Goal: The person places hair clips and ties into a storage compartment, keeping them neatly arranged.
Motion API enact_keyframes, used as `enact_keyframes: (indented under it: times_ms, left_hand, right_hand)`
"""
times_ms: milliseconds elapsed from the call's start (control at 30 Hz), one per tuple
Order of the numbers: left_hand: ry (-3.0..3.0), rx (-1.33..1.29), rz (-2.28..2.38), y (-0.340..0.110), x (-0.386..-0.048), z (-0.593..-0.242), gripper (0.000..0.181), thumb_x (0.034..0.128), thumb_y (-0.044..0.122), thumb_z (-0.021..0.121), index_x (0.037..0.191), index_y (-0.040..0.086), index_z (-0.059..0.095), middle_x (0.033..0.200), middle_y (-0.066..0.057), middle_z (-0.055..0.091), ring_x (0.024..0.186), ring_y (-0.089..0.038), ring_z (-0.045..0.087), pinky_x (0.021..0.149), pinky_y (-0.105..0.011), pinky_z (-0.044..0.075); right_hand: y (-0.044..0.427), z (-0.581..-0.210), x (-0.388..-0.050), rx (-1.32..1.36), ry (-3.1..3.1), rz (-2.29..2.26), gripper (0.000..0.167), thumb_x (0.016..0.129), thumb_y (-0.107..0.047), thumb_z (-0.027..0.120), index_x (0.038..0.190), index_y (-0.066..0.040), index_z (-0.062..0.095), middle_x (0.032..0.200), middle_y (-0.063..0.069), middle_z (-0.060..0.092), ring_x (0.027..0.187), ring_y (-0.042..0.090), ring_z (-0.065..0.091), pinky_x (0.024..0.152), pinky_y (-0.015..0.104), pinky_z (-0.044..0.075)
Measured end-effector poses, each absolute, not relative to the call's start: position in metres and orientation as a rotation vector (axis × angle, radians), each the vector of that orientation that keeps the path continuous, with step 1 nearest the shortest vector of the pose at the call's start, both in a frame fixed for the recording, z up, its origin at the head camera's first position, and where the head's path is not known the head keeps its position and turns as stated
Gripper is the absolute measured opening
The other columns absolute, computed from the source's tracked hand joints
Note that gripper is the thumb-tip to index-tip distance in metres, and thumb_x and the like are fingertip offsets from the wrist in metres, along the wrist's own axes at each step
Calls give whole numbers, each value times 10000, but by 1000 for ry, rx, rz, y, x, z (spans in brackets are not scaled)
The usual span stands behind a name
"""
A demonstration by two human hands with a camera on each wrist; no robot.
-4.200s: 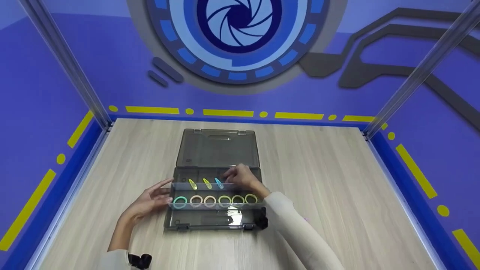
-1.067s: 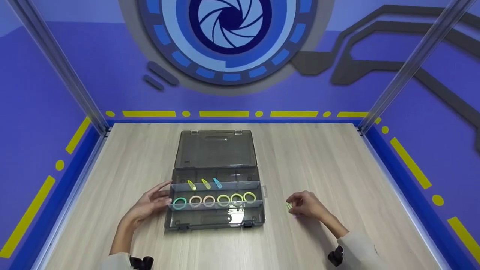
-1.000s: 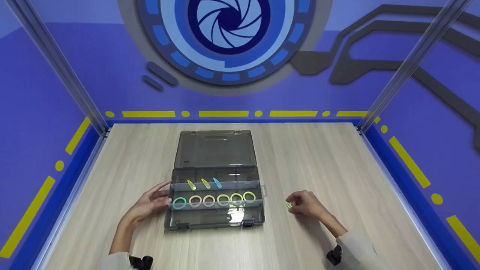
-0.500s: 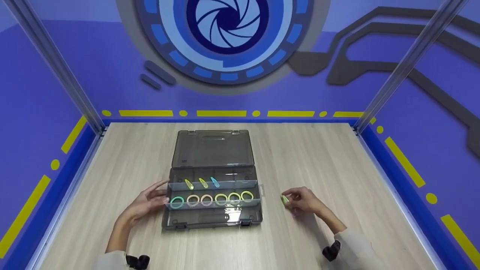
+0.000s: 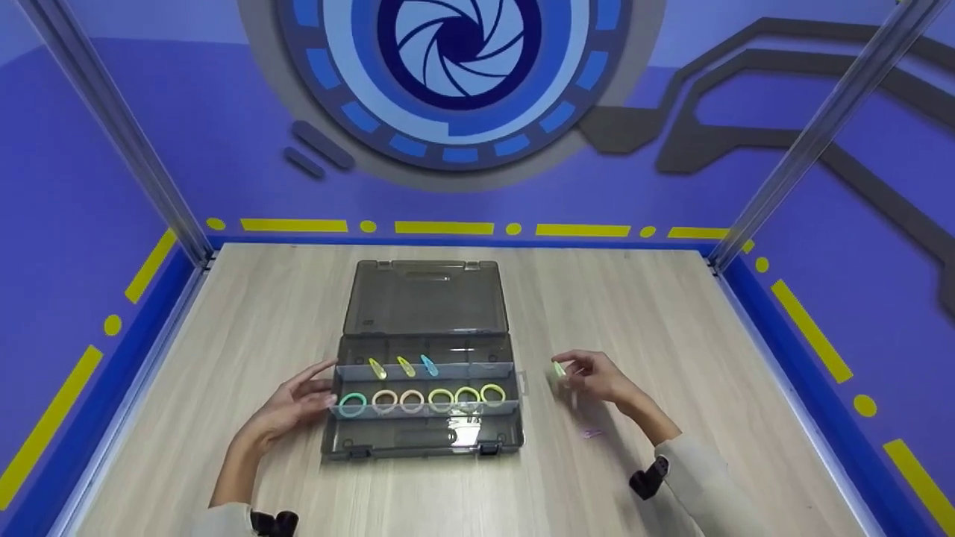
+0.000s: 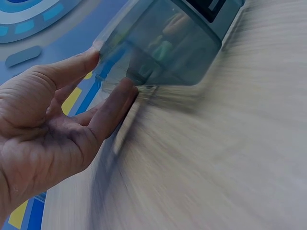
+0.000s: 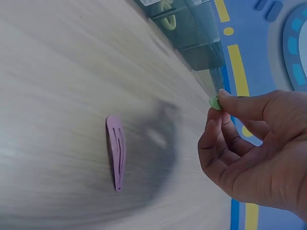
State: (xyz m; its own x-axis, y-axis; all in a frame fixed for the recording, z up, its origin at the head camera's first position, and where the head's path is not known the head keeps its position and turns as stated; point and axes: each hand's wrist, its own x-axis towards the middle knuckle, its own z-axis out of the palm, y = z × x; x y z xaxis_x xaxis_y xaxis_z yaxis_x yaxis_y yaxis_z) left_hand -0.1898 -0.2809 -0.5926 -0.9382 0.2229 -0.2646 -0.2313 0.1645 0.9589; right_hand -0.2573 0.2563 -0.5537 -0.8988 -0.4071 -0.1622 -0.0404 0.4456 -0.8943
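A smoky clear plastic storage box (image 5: 425, 432) lies with its lid (image 5: 425, 298) folded back. My left hand (image 5: 287, 406) rests its fairly straight fingers against the box's left side; the left wrist view shows the fingertips touching the plastic wall. To the right of the box, my right hand (image 5: 597, 379) pinches a light green hair clip (image 7: 215, 102) between thumb and fingertips, above the table. Under that hand a pink snap hair clip (image 7: 116, 152) lies on the table. Two yellow hair clips (image 5: 406, 366) and a blue hair clip (image 5: 429, 365) sit in the back row.
Several hair ties, including a green hair tie (image 5: 353, 404) and a yellow hair tie (image 5: 492, 393), stand in the box's middle row. The wooden table (image 5: 634, 298) is bounded by blue walls (image 5: 448, 201) at the back and sides.
My right hand left the box's back row, went to the table at right, picked up the green hair clip, and lifted it slightly toward the box. The left hand stays at the box's side.
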Motion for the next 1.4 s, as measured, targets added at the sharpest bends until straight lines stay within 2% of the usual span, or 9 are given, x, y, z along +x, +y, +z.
enact_keyframes:
  times_ms: [267,567,767,900,1233,1400]
  left_hand:
    - [2105,-26,1827,-281,-191,-591,766,974,184,708,1620,148,298,1520,-270,419,1242,-205,544,984,-280,498]
    - [2098,-44,1834,-281,-190,-591,769,972,188,711,1620,148,299,1504,-256,420,1225,-196,541,990,-297,501]
    - [2089,-62,1837,-280,-191,-592,763,970,186,714,1617,158,310,1500,-239,424,1232,-201,528,1004,-318,495]
    - [2089,-64,1831,-281,-190,-592,757,971,174,709,1617,166,313,1515,-243,422,1266,-224,514,1021,-332,488]
    - [2078,-58,1832,-279,-188,-592,756,983,172,692,1622,152,289,1511,-272,418,1217,-182,542,996,-321,499]
    - [2068,-55,1840,-279,-188,-592,757,988,180,688,1625,154,280,1510,-267,418,1209,-168,547,996,-326,504]
  right_hand:
    - [242,-548,-273,-274,2284,-1487,406,946,43,623,1339,121,554,906,3,635,780,82,581,665,221,488]
    - [214,-537,-294,-298,2213,-1550,467,955,-32,675,1378,113,541,934,17,668,799,77,640,720,225,540]
    - [194,-530,-303,-319,2191,-1551,444,955,23,641,1373,131,538,953,34,649,808,84,640,700,201,528]
    - [181,-526,-306,-341,2212,-1511,429,956,63,599,1381,101,552,974,28,625,834,105,612,703,200,519]
    - [157,-528,-314,-420,2180,-1507,392,984,12,597,1369,78,565,954,1,640,849,130,601,715,213,504]
    - [143,-531,-319,-461,2153,-1525,392,971,25,620,1355,87,570,944,14,672,820,90,627,774,248,562]
